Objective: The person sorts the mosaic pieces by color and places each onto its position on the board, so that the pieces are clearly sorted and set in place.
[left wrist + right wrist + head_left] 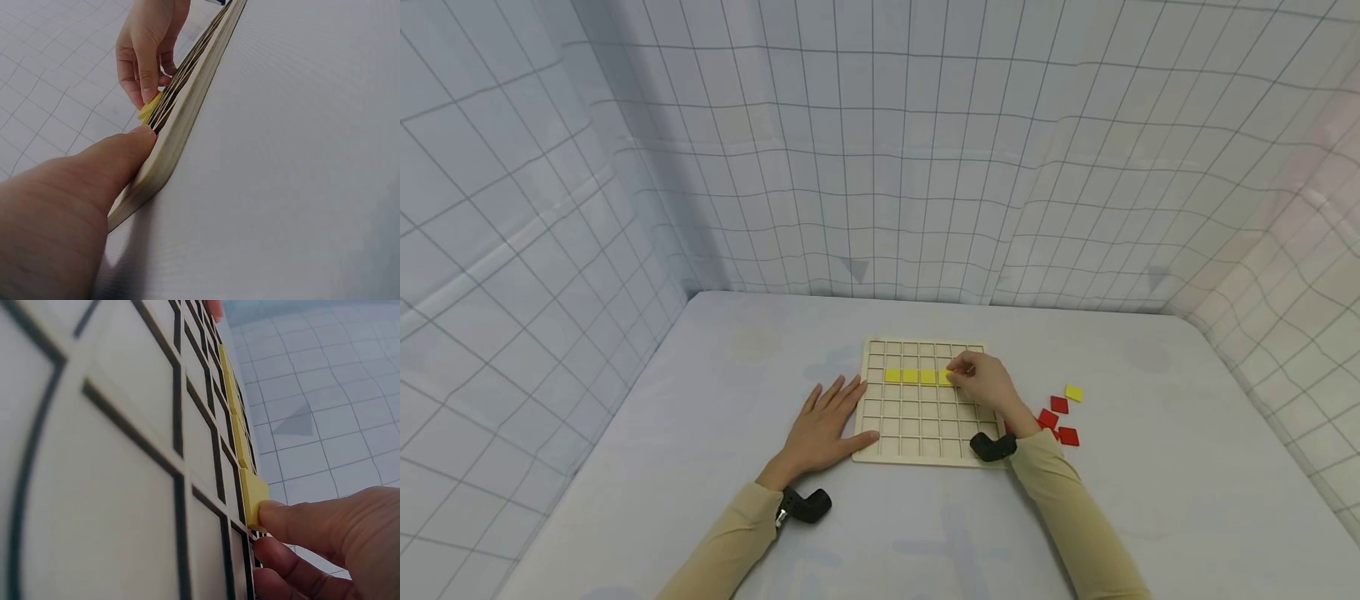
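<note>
A pale wooden grid board [910,427] lies on the table. Three yellow square tiles [911,377] sit side by side in its second row from the far edge. At the right end of that row, my right hand [988,383] pinches another yellow tile [254,497] between thumb and fingers. In the right wrist view this tile stands a little proud of its cell and slightly tilted. My left hand [826,429] rests spread at the board's left side, its fingertips along the edge and its thumb [128,150] on the near left corner area.
Right of the board lie several loose red tiles [1059,405], some partly hidden by my right forearm. One loose yellow tile [1074,392] lies beyond them. White grid-patterned curtains [910,167] surround the white table [737,358].
</note>
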The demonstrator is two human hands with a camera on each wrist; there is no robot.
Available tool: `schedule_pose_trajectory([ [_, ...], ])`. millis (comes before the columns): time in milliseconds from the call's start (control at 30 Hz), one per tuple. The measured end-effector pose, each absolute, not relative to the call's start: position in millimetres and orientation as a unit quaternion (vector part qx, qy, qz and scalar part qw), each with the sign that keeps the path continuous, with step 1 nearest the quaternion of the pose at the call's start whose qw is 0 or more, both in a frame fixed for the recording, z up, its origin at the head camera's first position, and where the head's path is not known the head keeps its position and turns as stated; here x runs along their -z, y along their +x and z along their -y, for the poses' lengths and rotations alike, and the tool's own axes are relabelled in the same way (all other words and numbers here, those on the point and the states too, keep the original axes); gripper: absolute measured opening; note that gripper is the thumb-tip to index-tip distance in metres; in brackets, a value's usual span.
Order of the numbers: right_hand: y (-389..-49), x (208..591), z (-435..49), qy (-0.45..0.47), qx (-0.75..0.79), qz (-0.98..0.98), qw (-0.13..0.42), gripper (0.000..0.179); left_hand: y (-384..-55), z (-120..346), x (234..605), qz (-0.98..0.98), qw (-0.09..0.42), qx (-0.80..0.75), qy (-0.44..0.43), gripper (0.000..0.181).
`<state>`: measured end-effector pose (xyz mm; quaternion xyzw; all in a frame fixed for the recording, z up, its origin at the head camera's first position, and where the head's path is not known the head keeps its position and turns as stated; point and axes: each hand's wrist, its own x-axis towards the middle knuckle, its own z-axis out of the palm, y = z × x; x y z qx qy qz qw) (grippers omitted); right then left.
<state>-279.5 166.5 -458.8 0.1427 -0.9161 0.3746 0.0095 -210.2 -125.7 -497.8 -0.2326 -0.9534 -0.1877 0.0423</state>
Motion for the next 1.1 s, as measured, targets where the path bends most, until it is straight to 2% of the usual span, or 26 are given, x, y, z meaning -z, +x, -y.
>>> schedule_pose_trajectory([
  [467,-279.5,461.8,-165.5,0.150,-0.362,0.920,0.016,0.008,-209.6,127.0,499.2,0.949,0.058,0.193,-0.240,0.084],
  [833,-275.3,462.2,-172.2,0.189,-0.356,0.915,0.015,0.017,-208.9,125.8,496.6,0.951,0.048,0.193,-0.236,0.084],
  [1100,-270.2,461.5,-189.8,0.197,-0.390,0.899,-0.020,0.021,-209.4,125.3,496.9,0.955,0.036,0.185,-0.231,0.084],
])
